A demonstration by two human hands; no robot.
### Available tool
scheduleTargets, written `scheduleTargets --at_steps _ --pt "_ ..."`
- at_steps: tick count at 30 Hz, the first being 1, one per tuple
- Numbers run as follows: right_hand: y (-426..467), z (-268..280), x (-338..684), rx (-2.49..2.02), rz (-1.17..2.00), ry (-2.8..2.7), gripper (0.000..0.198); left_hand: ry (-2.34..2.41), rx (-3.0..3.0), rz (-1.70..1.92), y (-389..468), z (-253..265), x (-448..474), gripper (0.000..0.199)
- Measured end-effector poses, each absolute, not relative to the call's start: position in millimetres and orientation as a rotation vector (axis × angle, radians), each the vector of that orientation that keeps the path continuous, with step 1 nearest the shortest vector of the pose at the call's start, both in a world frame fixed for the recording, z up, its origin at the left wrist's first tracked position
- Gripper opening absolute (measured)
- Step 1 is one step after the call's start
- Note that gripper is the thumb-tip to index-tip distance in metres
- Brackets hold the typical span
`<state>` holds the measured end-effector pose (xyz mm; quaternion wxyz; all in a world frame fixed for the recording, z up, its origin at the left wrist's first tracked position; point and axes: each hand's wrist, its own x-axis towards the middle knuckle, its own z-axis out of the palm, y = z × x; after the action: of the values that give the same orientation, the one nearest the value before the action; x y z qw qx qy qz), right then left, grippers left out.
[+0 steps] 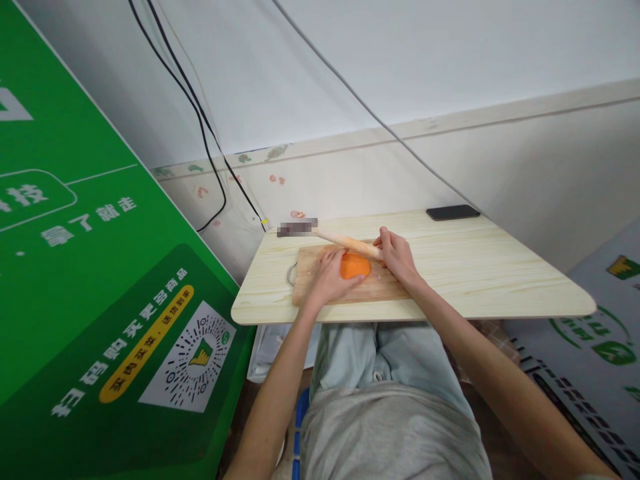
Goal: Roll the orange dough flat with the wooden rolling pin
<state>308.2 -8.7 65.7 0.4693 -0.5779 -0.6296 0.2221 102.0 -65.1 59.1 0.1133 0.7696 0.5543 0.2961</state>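
Note:
My left hand (330, 275) curls around the edge of a smooth, rounded piece of orange dough (356, 265), thumb on the near side and fingers on the far side. The dough lies flat on a wooden cutting board (310, 293). In my right hand (397, 257) is one end of a pale wooden rolling pin (350, 245). It slants up to the left, passing just beyond the dough; I cannot tell whether the two touch. A pixelated dark patch (297, 228) covers what is at the pin's far left end.
The board rests on a light wood-grain table (500, 280) against the wall. A black phone (453, 213) lies at the table's back right. Cables (200, 113) hang down the wall. A green printed panel (100, 267) stands close on the left, and a grey printed one (600, 300) on the right.

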Motion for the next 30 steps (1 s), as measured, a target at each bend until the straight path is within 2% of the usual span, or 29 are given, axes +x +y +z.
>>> scheduleTargets --at_steps 6,13,18,30 --pt "-8.7 64.1 308.2 -1.400 0.563 -1.539 0.087 1.475 2.279 0.864 -66.7 58.4 98.0 0.065" --pt "-11.0 66.5 307.1 -1.406 0.560 -1.530 0.086 1.706 2.361 0.755 -66.0 56.0 106.2 0.071" --pt "-12.0 68.1 306.6 -1.394 0.562 -1.521 0.083 1.650 2.391 0.788 -63.2 54.3 105.0 0.061" --pt "-8.1 63.6 308.6 -1.391 0.559 -1.523 0.086 1.555 2.344 0.890 -68.9 58.4 103.1 0.069"
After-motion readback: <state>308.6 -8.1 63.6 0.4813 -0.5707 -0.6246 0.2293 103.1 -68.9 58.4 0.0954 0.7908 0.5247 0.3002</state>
